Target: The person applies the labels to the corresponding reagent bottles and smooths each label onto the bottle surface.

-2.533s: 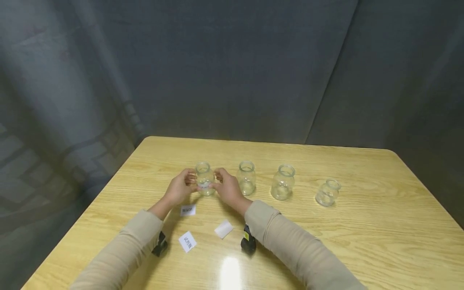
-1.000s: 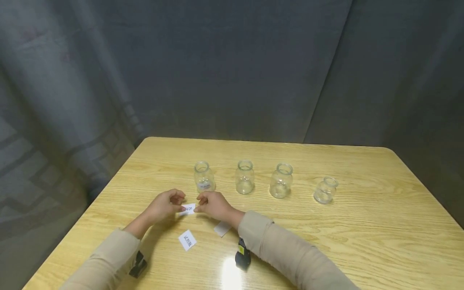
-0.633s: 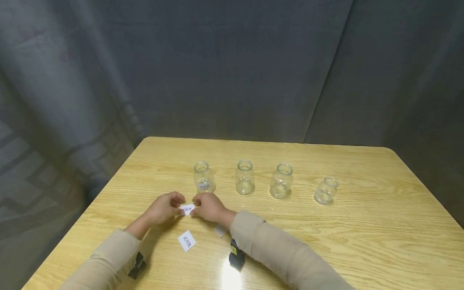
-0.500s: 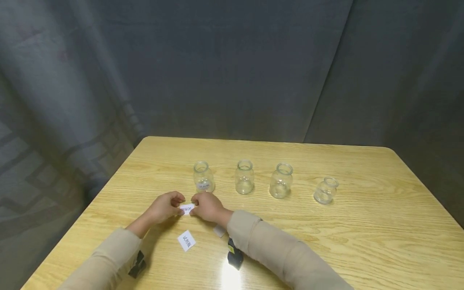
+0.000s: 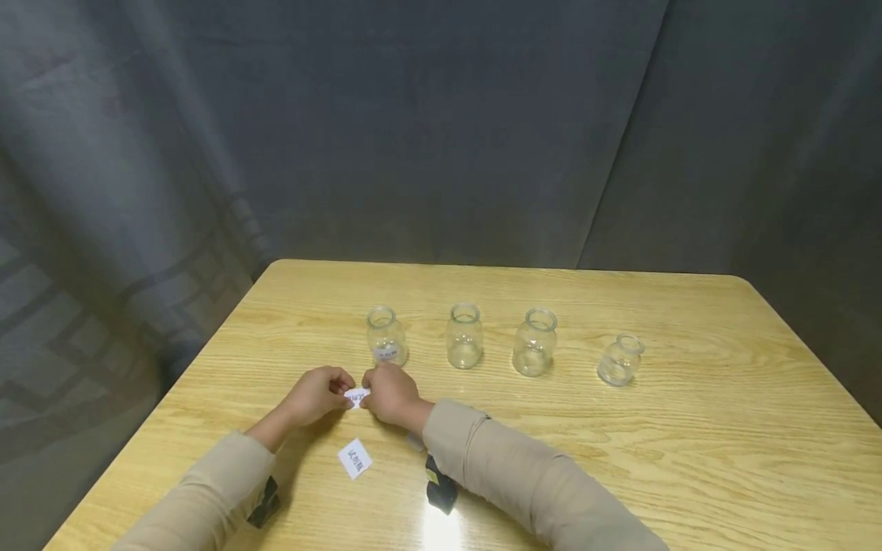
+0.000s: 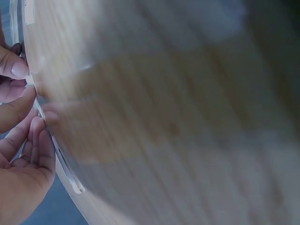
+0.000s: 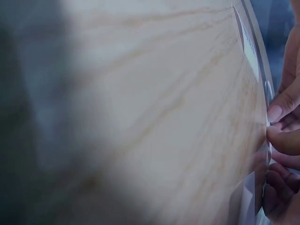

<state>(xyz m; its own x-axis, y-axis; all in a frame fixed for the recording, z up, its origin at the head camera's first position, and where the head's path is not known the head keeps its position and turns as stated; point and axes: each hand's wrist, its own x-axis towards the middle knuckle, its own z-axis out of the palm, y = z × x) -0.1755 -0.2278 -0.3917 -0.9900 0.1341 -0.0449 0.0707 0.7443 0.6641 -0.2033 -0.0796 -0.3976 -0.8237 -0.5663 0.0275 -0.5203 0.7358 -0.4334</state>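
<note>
A small white paper label (image 5: 357, 397) with dark handwriting lies between my two hands in the head view. My left hand (image 5: 315, 396) pinches its left end, thumb at the near edge. The right hand (image 5: 393, 394) holds the right end between thumb and fingers. Just behind them stands a clear glass jar (image 5: 386, 337) bearing a similar label (image 5: 388, 353); the right hand covers part of its base. A second written label (image 5: 354, 458) rests nearer on the table. Another white paper (image 5: 415, 441) is mostly hidden under the right wrist. Both wrist views catch the fingertips only at the frame edge.
To the right stand a second glass jar (image 5: 465, 337), a third jar (image 5: 534, 342) and a smaller, shorter jar (image 5: 620, 360), spaced in a row on the wooden table (image 5: 689, 459). Dark curtains (image 5: 441, 138) hang behind the table.
Both hands have left the leftmost jar, where they were 2.5 seconds ago, and come down to the loose label in front of it. The right hand has since shifted slightly left to grip it.
</note>
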